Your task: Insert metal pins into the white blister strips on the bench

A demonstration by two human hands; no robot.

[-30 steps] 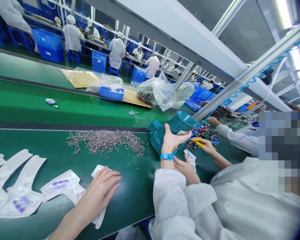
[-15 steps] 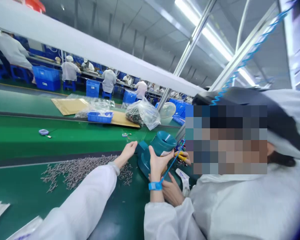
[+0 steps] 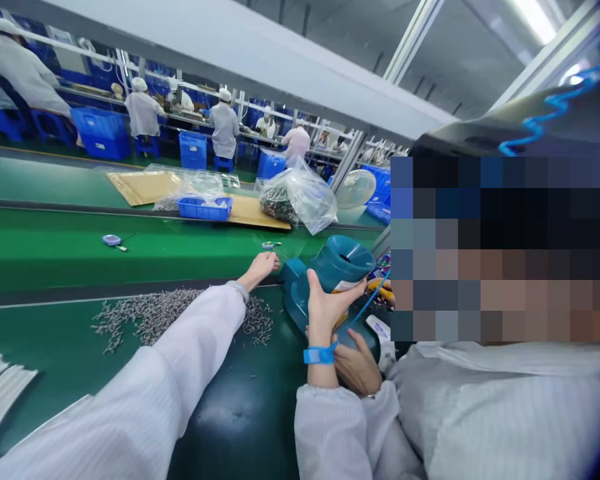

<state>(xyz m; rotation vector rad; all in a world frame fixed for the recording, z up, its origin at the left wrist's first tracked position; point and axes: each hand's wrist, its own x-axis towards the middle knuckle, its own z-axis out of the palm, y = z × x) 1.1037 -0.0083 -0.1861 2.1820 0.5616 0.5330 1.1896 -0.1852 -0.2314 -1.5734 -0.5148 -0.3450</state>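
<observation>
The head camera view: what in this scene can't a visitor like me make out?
All in the head view:
- Yellow-handled tool: mostly hidden by the pixelated patch, so its kind is unclear.
- Teal plastic container: its label and lower side are partly hidden by a hand with a blue wristband.
- Small metal parts: too small to identify.
- Clear plastic bag: contents too small to identify.

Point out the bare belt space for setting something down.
Bare dark green belt lies below the metal pins, between the white sleeve and the wrist-strapped arm. A brighter belt strip runs left of the teal plastic part. Crowded: around that part and the pins.
</observation>
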